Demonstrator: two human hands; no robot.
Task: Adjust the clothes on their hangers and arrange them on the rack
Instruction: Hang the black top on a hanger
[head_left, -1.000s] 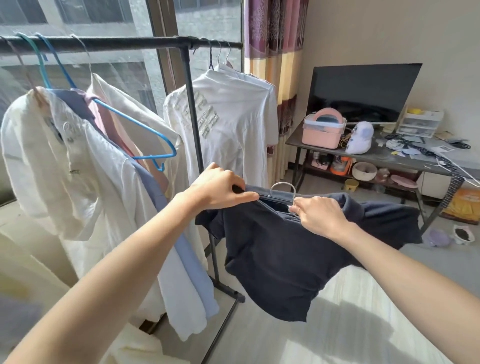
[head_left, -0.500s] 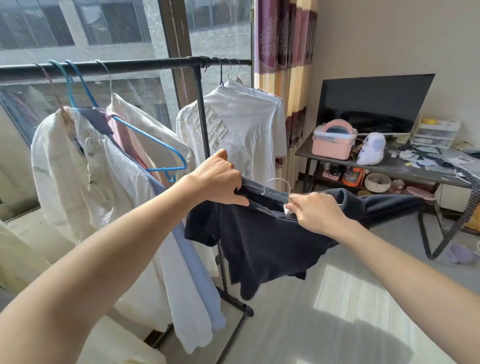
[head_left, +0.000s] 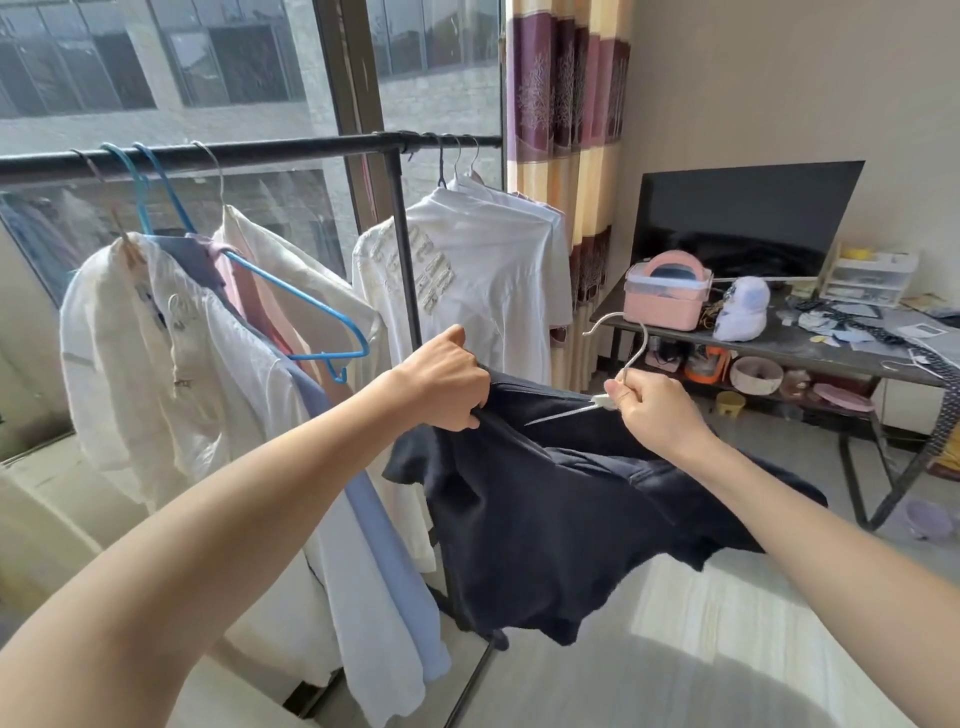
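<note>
The right hand (head_left: 655, 410) has pulled the white hanger (head_left: 615, 364) out of the dark shirt (head_left: 545, 499).

Left arm (head_left: 218, 525): bare from my edge of the view down to the wrist, no sleeve showing.
Right arm (head_left: 810, 540): bare too, no sleeve or cuff in sight.
Left hand (head_left: 447, 387): no glove, ring or watch that I can see.
Right hand (head_left: 652, 410): likewise bare, nothing on the wrist.

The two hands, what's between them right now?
In the head view, the dark shirt's neckline spans from the left hand to the right hand, with the white hanger's arm showing inside it, its hook rising above the right fingers.
</note>
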